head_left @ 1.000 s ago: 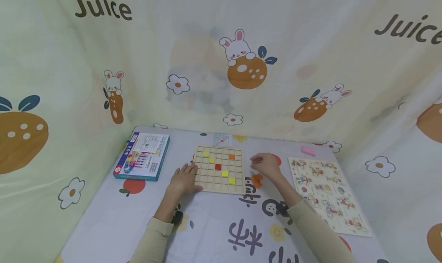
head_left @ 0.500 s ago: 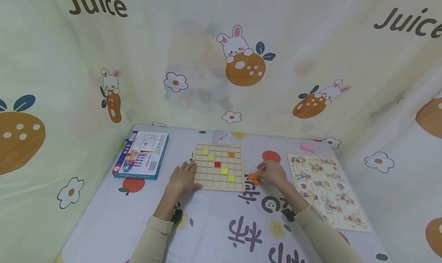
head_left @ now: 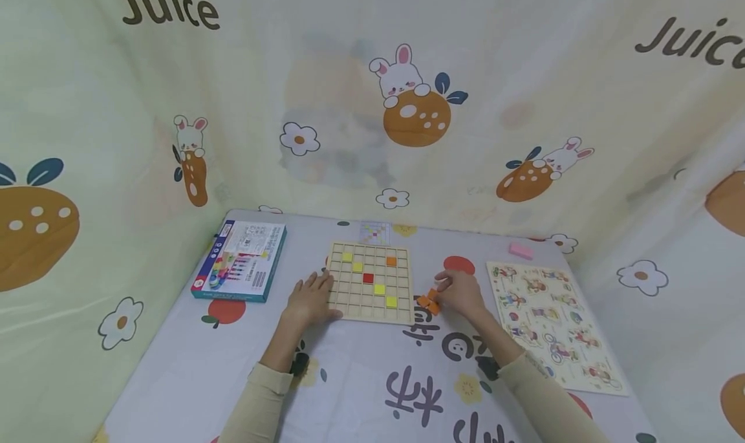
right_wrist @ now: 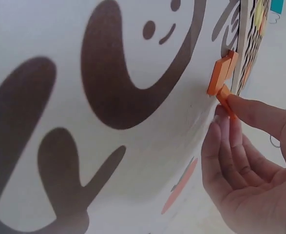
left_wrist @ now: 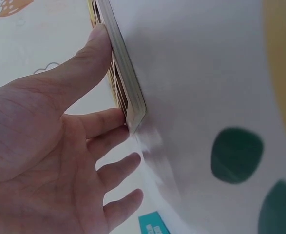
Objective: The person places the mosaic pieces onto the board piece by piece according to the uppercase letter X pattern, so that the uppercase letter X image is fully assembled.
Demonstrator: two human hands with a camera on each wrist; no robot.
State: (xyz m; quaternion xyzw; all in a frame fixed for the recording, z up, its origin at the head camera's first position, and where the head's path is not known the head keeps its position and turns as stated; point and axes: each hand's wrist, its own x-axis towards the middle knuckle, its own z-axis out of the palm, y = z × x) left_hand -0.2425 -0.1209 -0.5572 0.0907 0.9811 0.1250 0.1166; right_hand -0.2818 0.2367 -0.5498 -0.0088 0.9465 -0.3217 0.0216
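While our left hand (head_left: 308, 301) is bracing the wooden grid board (head_left: 370, 282) with fingers spread, our right hand (head_left: 461, 292) is pinching an orange tile (head_left: 431, 302).

Grid board (head_left: 370, 282) lies between left hand (head_left: 308, 301) touching its left edge and right hand (head_left: 461, 293), loose tiles (head_left: 429, 302) just left of right hand's fingertips, box (head_left: 241, 260) left of left hand, picture puzzle (head_left: 550, 320) right of right hand.
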